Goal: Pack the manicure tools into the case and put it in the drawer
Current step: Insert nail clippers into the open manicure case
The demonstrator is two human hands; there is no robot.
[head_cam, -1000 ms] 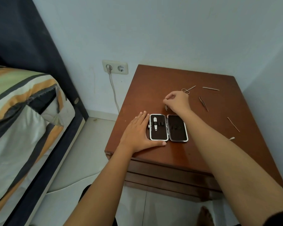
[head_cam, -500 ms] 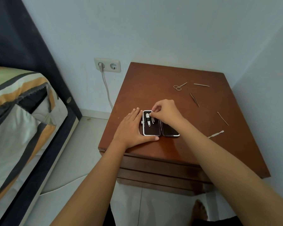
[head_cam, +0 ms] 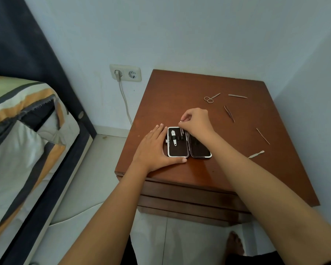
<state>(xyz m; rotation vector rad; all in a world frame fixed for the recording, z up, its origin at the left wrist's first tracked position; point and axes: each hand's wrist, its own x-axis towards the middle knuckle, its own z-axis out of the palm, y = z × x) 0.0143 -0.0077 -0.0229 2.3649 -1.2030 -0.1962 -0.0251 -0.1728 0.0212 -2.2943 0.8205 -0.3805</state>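
An open black manicure case (head_cam: 180,150) with a silver rim lies on the brown nightstand (head_cam: 180,92). A nail clipper (head_cam: 173,138) sits strapped in its left half. My left hand (head_cam: 153,150) lies flat against the case's left side, thumb along its front edge. My right hand (head_cam: 197,123) hovers over the case's top edge, pinching a thin metal tool (head_cam: 182,129) whose tip points into the left half. Loose on the top are small scissors (head_cam: 210,98), a file (head_cam: 237,96), tweezers (head_cam: 229,113), a thin stick (head_cam: 262,136) and a pusher (head_cam: 256,154).
The nightstand's drawers (head_cam: 189,203) are closed below the front edge. A bed (head_cam: 23,134) with striped bedding stands to the left. A wall socket (head_cam: 125,72) with a plugged cable is behind. Walls close in the back and right. A bare foot (head_cam: 235,243) shows on the floor.
My right hand picked up a thin tool beyond the case and brought it over the case's left half. My left hand stayed against the case.
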